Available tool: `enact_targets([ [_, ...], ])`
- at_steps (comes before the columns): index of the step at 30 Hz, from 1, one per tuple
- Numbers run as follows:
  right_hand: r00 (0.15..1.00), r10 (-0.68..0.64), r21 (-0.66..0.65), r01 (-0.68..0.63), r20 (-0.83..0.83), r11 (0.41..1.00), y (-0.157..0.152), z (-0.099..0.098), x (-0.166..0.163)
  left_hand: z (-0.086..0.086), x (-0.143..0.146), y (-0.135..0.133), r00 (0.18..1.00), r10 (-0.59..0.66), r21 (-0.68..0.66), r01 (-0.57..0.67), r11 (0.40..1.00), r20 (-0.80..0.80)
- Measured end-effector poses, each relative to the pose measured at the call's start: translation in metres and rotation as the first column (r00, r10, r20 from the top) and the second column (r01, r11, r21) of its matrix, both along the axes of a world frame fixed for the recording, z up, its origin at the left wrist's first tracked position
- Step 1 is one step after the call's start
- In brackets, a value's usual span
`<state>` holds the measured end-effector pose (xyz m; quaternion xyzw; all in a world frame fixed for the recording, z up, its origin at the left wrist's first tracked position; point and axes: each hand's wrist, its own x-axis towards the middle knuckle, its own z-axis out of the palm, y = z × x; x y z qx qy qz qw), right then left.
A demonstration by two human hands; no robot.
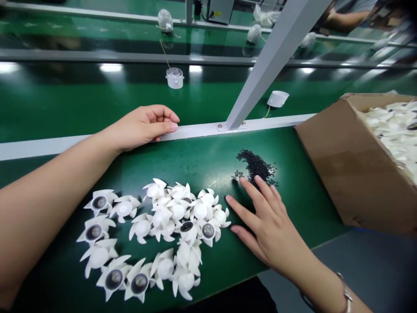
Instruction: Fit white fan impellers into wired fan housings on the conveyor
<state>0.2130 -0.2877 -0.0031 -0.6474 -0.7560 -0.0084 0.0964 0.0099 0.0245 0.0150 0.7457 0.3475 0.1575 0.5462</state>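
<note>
My left hand (145,126) rests on the white rail along the bench's far edge. Its fingers are curled in, the thumb lies near the index finger, and nothing shows between them. Fingers spread, my right hand (265,221) hovers over or touches the near edge of a pile of tiny black rings (257,166); contact is unclear. A few rings lie apart, by the index fingertip. Several white fan impellers (163,219) are heaped left of that hand, some with dark round hubs facing up. More impellers (97,256) curve in a row round the heap's left and near sides.
A cardboard box (329,161) full of white impellers stands at the right. A slanted metal post (273,56) rises from the rail. Beyond it, white round housings (175,79) with yellow wires sit on a green conveyor (81,95). Another person's arm (348,21) shows far right.
</note>
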Motion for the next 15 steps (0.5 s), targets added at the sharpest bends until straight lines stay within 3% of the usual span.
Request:
enact_targets([
  [5,0.997,0.012,0.093,-0.005,-0.081,0.996,-0.001,0.003,0.000,0.000,0.001,0.000,1.000,-0.003,0.004,0.003,1.000,0.003],
  [9,0.976,0.035,0.136,-0.006,-0.213,0.991,0.015,0.008,0.002,-0.001,0.001,0.001,1.000,0.001,0.016,-0.001,1.000,0.003],
  [15,0.904,0.049,0.105,-0.005,-0.424,0.994,0.035,0.022,0.005,-0.005,-0.001,0.003,0.999,-0.023,0.018,0.023,1.000,0.026],
])
